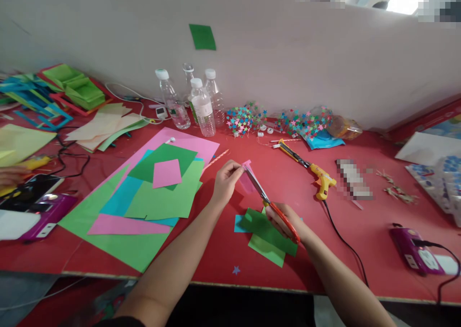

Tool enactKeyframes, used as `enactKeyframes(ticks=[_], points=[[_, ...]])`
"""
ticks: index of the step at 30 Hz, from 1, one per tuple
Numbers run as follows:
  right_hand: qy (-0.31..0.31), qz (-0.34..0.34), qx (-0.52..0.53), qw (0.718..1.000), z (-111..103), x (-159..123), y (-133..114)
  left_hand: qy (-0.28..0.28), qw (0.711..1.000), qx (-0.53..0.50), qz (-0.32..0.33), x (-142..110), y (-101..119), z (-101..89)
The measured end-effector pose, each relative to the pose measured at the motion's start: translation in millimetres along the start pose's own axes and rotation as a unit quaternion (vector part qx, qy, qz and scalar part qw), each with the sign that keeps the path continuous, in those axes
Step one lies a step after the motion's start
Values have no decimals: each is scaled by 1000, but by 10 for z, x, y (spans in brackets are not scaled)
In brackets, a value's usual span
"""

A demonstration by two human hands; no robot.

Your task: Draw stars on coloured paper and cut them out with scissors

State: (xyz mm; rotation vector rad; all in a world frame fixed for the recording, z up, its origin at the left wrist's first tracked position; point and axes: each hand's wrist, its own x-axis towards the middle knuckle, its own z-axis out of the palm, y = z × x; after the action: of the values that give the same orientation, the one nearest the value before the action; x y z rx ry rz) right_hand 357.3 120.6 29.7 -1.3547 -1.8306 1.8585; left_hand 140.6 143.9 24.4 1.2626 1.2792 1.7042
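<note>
My left hand (226, 180) pinches the edge of a small pink piece of paper (247, 180) above the red table. My right hand (284, 219) is wrapped round the orange handles of a pair of scissors (260, 191). The scissor blades point away from me and to the left, and their tips lie at the pink paper beside my left fingertips. Below my right hand, dark green paper (264, 228), light green paper (268, 251) and blue paper (243, 224) overlap on the table.
Large coloured sheets (163, 197) lie at left, with plastic bottles (204, 111) behind them. A yellow glue gun (322, 179) rests at right, its cord running to the front edge. Purple power strips (414, 250) stand at both sides. Another person's hand (12, 175) shows at far left.
</note>
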Motion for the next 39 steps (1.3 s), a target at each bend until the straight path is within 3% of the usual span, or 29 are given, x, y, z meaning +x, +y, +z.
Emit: enactKeyframes(ticks=[28,39], points=[[-6,-17,5,1000,-2,-14,-38,-8,999,31,16,6,-80,-20],[-22,2,9,1000,3,5,-50,21,1000,20,0,30,-25,-46]])
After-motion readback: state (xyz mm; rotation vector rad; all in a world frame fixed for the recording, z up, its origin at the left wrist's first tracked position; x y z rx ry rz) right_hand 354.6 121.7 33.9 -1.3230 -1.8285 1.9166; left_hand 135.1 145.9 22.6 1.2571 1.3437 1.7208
